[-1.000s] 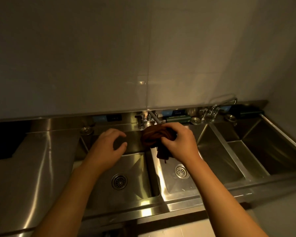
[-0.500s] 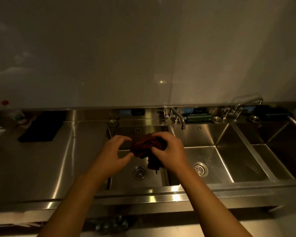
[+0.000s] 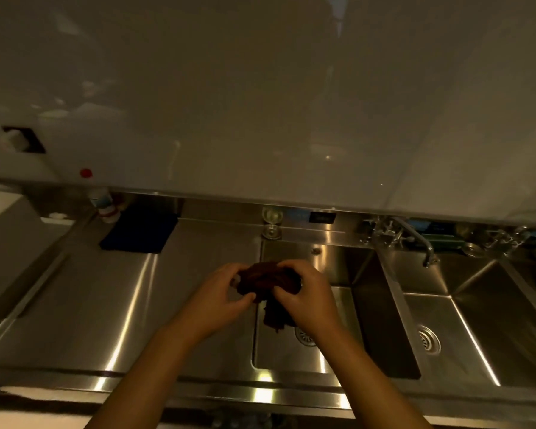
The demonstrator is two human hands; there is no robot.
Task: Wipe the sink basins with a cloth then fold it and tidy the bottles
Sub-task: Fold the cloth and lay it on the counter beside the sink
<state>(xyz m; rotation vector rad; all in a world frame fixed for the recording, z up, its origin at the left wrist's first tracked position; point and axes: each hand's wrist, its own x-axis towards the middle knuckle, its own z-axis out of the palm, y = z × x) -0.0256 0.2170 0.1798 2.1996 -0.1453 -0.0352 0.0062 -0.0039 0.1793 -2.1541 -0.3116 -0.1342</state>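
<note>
A dark brown cloth (image 3: 265, 278) is bunched up between both hands, above the left edge of the leftmost sink basin (image 3: 331, 360). My left hand (image 3: 220, 297) grips its left side. My right hand (image 3: 307, 297) grips its right side, and a tail of the cloth hangs down under that hand. A second basin (image 3: 477, 335) lies to the right, with a further one at the frame's edge. A small bottle (image 3: 104, 202) with a pale label and red base stands at the back left, by the wall.
A steel drainboard (image 3: 121, 305) stretches left of the basins, with a dark blue mat (image 3: 140, 232) at its back. Faucets (image 3: 415, 239) and round fittings line the back ledge. A wine glass (image 3: 272, 222) stands behind the left basin. A white wall rises above.
Both hands carried the cloth leftward, from the divider between two basins to the left basin's edge. My left hand closed onto the cloth. The view swung left, revealing the drainboard and bottle.
</note>
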